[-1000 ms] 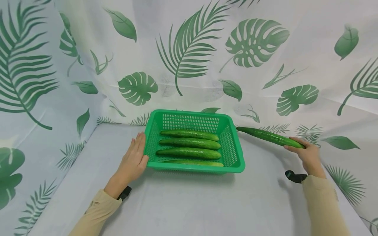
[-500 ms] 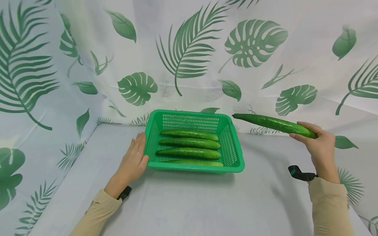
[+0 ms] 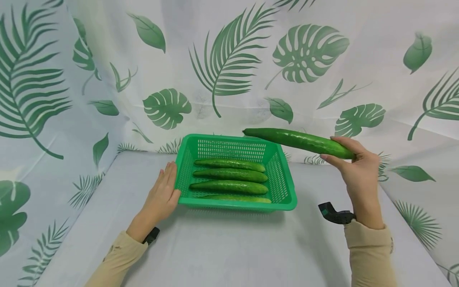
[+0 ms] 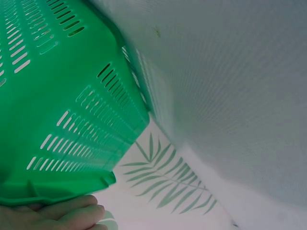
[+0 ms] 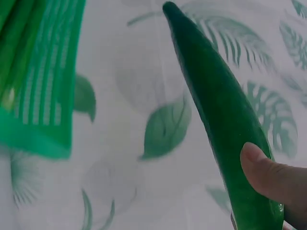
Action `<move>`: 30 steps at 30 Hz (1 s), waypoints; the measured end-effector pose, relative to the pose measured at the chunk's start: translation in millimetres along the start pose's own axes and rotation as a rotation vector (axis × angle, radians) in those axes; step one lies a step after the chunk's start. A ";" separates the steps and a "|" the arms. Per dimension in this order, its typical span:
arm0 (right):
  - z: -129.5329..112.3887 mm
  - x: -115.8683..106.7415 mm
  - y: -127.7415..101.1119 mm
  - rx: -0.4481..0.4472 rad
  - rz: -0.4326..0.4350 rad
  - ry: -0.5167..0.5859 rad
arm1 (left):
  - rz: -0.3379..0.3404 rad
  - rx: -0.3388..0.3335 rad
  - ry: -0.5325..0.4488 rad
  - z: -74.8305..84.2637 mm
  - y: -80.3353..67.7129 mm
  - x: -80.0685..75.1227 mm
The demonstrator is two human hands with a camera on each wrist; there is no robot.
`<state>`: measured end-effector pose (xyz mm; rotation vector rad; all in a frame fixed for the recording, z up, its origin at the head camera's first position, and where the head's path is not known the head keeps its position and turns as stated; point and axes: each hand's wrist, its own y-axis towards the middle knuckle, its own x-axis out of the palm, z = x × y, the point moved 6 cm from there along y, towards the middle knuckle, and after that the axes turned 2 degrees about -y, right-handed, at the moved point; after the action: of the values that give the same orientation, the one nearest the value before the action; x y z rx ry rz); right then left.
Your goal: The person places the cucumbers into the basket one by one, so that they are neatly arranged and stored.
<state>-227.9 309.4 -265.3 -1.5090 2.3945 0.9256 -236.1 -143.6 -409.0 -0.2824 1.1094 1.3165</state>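
A long dark green cucumber point(image 3: 297, 139) is raised above the table, its thin tip over the basket's back right corner. My right hand point(image 3: 360, 171) pinches its thick end between thumb and fingers; in the right wrist view the thumb lies across the cucumber point(image 5: 225, 129). The green plastic basket point(image 3: 236, 205) stands on the table with several cucumbers point(image 3: 229, 185) lying side by side in it. My left hand point(image 3: 161, 193) rests with straight fingers against the basket's left side. In the left wrist view, those fingers point(image 4: 72, 213) touch the rim of the basket point(image 4: 57, 182).
A white table point(image 3: 229, 247) spreads under the basket. White sheets with a green leaf print point(image 3: 229, 59) hang behind it and along both sides. A black wrist camera point(image 3: 335, 214) sticks out from the right wrist.
My right hand has lifted the cucumber from near the table's back right, first up and right, then left toward the basket. The left hand and basket have stayed in place.
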 end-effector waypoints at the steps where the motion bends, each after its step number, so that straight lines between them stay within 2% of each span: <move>1: -3.9 6.4 -3.6 -0.015 -0.003 0.003 | -0.001 0.000 0.001 -0.2 0.0 0.3; 8: -21.0 53.2 -30.9 -0.123 -0.077 0.060 | -0.004 -0.001 0.001 -1.0 0.8 0.9; 16: -2.1 103.3 -49.8 -0.133 -0.238 0.008 | -0.005 -0.001 -0.003 -1.2 0.6 0.0; 22: 12.2 127.0 -61.3 -0.109 -0.336 -0.031 | -0.007 0.003 -0.006 -1.0 -0.2 0.3; 30: 19.9 148.5 -68.5 -0.192 -0.403 -0.138 | -0.001 0.001 -0.008 0.5 -0.3 -0.6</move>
<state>-243.4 187.8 -375.5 -1.8348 1.8513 1.1378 -235.6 -143.7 -408.4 -0.2765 1.1029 1.3149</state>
